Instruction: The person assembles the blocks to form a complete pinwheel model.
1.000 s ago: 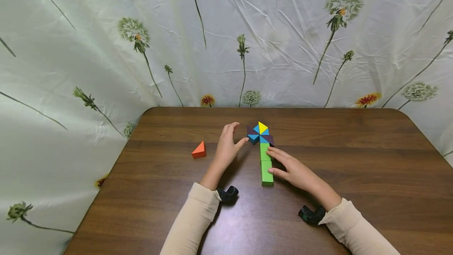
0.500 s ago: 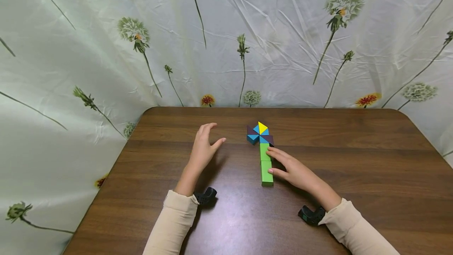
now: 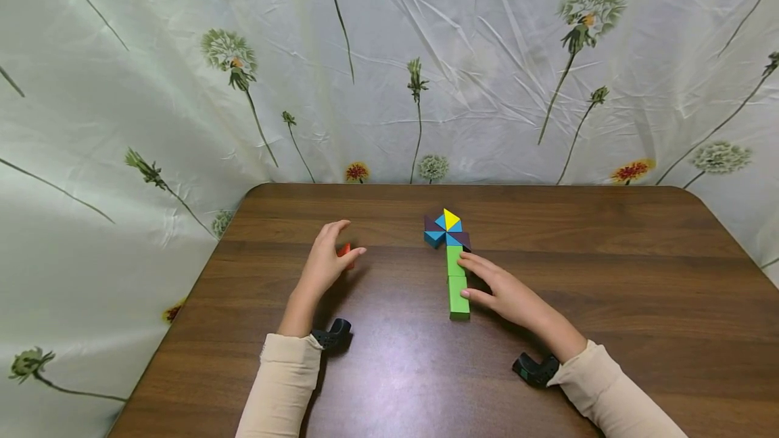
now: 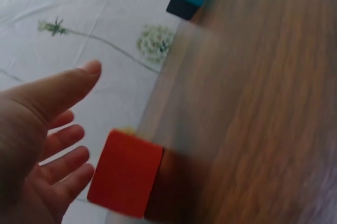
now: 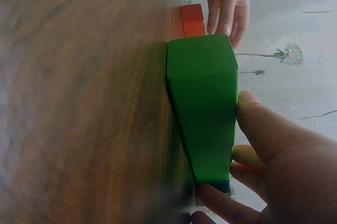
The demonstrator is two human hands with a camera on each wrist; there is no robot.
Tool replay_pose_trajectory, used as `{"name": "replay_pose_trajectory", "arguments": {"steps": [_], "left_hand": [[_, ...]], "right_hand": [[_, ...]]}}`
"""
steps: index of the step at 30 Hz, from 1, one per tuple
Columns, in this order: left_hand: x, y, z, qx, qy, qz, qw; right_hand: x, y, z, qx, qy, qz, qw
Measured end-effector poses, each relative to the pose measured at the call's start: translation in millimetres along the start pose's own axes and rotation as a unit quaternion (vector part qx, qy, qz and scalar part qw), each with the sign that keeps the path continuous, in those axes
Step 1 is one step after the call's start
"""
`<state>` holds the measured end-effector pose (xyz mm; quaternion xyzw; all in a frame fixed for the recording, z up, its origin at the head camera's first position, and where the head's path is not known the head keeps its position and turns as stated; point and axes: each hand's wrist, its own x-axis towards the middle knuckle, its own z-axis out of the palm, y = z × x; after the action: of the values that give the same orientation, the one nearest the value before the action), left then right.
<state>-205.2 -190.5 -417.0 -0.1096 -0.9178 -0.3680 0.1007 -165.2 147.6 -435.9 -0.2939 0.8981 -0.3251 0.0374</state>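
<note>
My left hand [image 3: 322,259] hovers over an orange-red triangular block [image 4: 126,174] at the table's left, partly covered by the hand in the head view. Its fingers are spread, with a gap to the block in the left wrist view. My right hand [image 3: 508,293] rests its thumb and fingertips along two green blocks [image 3: 459,296] laid end to end. Above them, blue, dark purple and yellow triangular blocks form a pinwheel; its yellow triangle [image 3: 451,220] points away from me. In the right wrist view the near green block [image 5: 202,92] hides most of the pinwheel.
The brown wooden table [image 3: 608,276] has rounded far corners. Behind it hangs a pale curtain [image 3: 487,53] printed with dandelions. A black wrist device [image 3: 331,334] sits under the left sleeve, and another black device [image 3: 535,369] under the right.
My left hand has moved left from beside the pinwheel to the orange-red block, covering it on the way. The right hand and the arranged blocks stay in place.
</note>
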Motion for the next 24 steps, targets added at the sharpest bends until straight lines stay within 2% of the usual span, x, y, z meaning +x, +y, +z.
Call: {"name": "replay_pose_trajectory", "arguments": {"steps": [5,11,17,24], "left_hand": [[-2.5,-9.2,-3.8,0.001,-0.040,-0.026,0.9989],[-5.0,-17.5,-6.0,0.021,-0.072,-0.028,0.9968],[-5.3,-19.4,-6.2,0.043,-0.083,-0.034,0.9951],[-4.0,-18.9,-3.7,0.054,-0.064,-0.024,0.9962]], "right_hand": [[0,-1,0,0.001,0.001,-0.004,1.000],[0,-2,0,0.000,-0.003,0.001,1.000],[0,-2,-1,-0.001,-0.003,0.002,1.000],[0,-2,-1,-0.001,-0.003,0.002,1.000]]}}
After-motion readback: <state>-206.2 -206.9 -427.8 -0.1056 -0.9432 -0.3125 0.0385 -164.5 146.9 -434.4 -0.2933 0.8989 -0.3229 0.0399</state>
